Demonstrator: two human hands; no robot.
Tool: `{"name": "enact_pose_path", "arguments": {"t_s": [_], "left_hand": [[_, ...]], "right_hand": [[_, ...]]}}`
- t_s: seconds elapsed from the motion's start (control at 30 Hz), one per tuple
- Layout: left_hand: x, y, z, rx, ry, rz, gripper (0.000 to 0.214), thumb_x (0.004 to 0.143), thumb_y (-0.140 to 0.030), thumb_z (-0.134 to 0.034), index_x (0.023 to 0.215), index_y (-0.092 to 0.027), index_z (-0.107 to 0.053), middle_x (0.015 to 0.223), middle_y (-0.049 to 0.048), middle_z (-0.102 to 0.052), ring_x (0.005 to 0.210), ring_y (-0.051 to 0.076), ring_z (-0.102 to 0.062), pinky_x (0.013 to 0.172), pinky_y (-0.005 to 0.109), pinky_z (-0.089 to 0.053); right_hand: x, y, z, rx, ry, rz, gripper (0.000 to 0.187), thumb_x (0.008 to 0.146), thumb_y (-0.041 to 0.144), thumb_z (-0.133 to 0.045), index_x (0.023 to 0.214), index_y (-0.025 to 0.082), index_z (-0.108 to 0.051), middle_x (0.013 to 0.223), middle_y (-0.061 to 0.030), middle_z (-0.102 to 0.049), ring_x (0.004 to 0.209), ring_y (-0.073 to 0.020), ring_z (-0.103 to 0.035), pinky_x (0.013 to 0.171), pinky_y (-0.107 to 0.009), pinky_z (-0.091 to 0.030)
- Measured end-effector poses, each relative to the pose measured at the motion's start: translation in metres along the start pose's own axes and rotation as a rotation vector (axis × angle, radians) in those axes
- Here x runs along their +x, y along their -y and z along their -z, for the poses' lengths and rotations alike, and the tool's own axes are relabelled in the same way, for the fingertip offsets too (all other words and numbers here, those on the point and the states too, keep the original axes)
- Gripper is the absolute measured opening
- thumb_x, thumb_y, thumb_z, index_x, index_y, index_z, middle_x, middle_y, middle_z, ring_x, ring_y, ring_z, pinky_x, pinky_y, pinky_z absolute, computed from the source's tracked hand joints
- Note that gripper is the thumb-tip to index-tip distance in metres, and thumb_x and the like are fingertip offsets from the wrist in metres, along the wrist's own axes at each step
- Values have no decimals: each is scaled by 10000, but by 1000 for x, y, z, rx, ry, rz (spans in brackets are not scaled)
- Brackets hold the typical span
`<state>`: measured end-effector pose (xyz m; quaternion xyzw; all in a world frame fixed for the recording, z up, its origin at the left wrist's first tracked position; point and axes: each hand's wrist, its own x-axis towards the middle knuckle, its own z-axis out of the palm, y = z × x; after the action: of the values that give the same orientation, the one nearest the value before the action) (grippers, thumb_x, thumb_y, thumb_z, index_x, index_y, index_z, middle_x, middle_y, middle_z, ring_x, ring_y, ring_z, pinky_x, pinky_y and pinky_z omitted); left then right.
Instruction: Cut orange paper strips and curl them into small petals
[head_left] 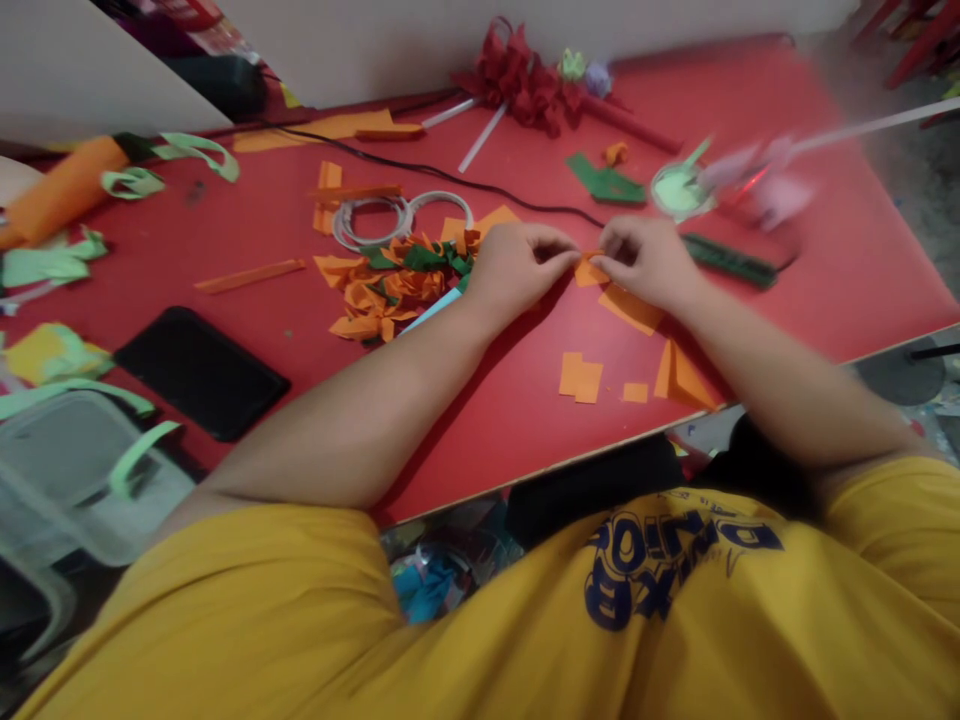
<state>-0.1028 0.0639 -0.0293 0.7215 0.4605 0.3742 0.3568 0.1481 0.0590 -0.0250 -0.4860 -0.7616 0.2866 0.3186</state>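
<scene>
Your left hand (517,266) and right hand (651,262) both pinch a small, flat orange paper piece (591,273), at three o'clock from the left, nine from the right, equally near. Its long way is unclear. Orange-and-green paper flowers (401,288) lie at nine o'clock from your left hand.

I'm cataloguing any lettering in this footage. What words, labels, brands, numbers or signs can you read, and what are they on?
Yellow shirt, large dark-blue print: "X" and "O" seem to show; whole words are unreadable, creased and awkwardly turned.
Same shirt, smaller lines: too small and blurred.
Elsewhere: no legible text.
</scene>
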Motion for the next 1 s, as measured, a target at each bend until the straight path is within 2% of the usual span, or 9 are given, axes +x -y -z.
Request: {"name": "enact_pose_path", "arguments": {"t_s": [0.07,0.17,0.27,0.53,0.7,0.87,1.0], "left_hand": [[-1,0,0,8,-2,-10,107,889,-331,-901,957,-252,-922,877,50,-878,905,280,-793,945,413,-652],[-2,0,1,64,-1,-32,116,900,-332,-885,968,-245,-921,900,62,-881,926,285,-789,968,423,-640],[-1,0,2,119,17,-42,124,880,-328,-902,975,-250,-922,926,77,-875,949,301,-780,999,450,-625],[0,3,2,64,10,-20,130,829,-269,-926,956,-266,-897,909,65,-831,1031,324,-765,1045,467,-591],[1,3,0,85,7,-31,89,847,-287,-923,934,-279,-905,926,65,-830,1003,317,-741,1059,474,-570],[0,-4,0,194,15,-58,43,886,-293,-895,918,-269,-913,913,69,-807,990,312,-727,1079,492,-550],[1,-8,-1,317,42,-91,94,953,-310,-844,969,-260,-922,987,90,-846,982,312,-746,1015,487,-559]], "right_hand": [[-1,1,1,-39,1,16,209,948,344,-969,1008,299,-773,919,-51,-776,901,-319,-767,952,-533,-694],[-3,3,5,-87,-17,52,304,914,309,-994,1162,297,-819,1160,-86,-813,984,-321,-783,1008,-530,-698],[-6,4,7,-115,11,76,309,904,277,-992,1171,293,-838,1294,-111,-809,1026,-325,-791,1028,-528,-698],[-2,-4,3,-100,32,46,262,898,335,-1034,1079,309,-846,1154,-91,-814,996,-336,-795,1035,-562,-713],[-3,-4,5,-163,41,82,223,925,275,-966,1110,312,-847,1214,-95,-825,945,-318,-784,993,-562,-722],[-5,-6,6,-186,35,122,173,927,241,-904,1081,305,-857,1166,-105,-842,951,-333,-781,967,-554,-713],[-4,-10,7,-174,11,123,178,892,227,-907,1054,288,-863,1117,-106,-852,959,-348,-793,1000,-576,-698]]}}
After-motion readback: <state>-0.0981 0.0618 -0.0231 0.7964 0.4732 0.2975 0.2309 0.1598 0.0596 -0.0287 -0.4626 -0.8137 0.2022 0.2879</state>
